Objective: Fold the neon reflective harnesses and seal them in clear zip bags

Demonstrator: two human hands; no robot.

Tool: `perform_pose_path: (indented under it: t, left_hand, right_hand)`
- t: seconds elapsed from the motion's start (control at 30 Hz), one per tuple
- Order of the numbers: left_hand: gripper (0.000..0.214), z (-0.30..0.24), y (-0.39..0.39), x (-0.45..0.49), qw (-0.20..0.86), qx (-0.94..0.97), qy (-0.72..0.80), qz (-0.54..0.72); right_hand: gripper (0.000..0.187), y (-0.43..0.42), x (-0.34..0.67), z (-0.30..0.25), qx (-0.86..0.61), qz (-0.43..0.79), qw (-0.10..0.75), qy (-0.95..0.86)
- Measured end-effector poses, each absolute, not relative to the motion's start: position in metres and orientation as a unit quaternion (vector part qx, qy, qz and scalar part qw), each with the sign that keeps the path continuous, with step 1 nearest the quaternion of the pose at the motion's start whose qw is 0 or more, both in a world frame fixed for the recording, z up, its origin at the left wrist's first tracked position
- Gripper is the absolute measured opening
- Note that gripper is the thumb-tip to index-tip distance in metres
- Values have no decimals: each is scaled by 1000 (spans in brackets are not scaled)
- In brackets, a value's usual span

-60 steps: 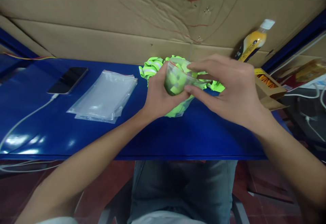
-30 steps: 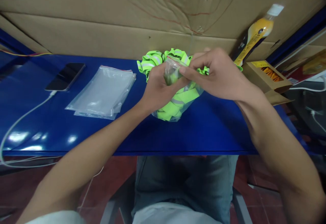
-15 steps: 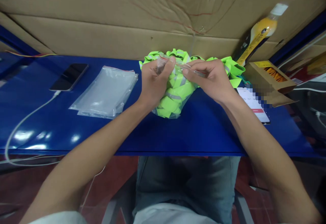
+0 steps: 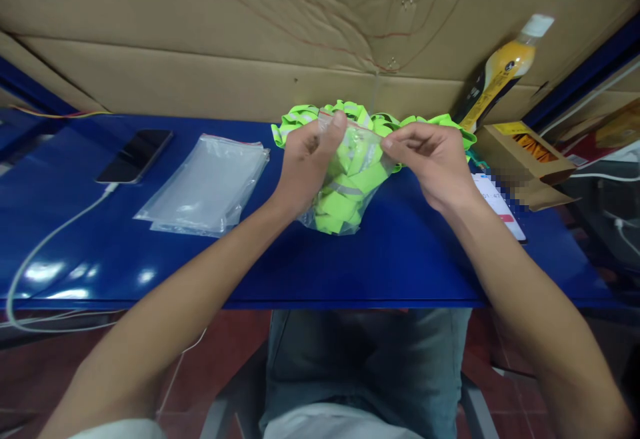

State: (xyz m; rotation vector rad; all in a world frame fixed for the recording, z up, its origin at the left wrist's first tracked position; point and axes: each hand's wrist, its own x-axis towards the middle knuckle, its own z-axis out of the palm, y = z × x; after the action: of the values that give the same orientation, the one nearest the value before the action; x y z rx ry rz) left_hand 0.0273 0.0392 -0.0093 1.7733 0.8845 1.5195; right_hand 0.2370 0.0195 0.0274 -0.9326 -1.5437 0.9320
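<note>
Brown cardboard (image 4: 200, 46) backs a glossy blue desk (image 4: 400, 259). Near the middle of its far edge, a clear zip bag (image 4: 345, 192) bulges with crumpled neon-green strips banded in grey, its bottom resting on the desk. The left hand (image 4: 305, 159) and right hand (image 4: 435, 159) each pinch the bag's top edge, thumb closed against fingers. More green strips (image 4: 430, 121) lie just behind. A stack of empty bags (image 4: 205, 186) sits toward the left edge.

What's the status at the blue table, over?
Left hand, right hand: both pinching top edge of clear bag. Bag full of green bands. Loose bands behind, phone beside right wrist, nothing blocking.
</note>
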Motion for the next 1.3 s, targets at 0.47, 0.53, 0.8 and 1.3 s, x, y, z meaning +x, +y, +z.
perform_pose_path:
  t: [0.47,0.53,0.8,1.3]
  left_hand:
    - [48,-5,36,31,402,567,304,652]
    - [50,-7,36,35,414,539,308,666]
    - [41,-8,50,25,429,523,339,655]
    - [51,-7,13,40,422,693,290,507]
  right_hand:
    - [45,15,227,11,-385,471,563,-559]
    - [56,2,220,4,-391,515,522,-557]
    - [73,-25,212,-7,-431,560,480,-520]
    - [56,-45,283,-2,-476,530,541,-448]
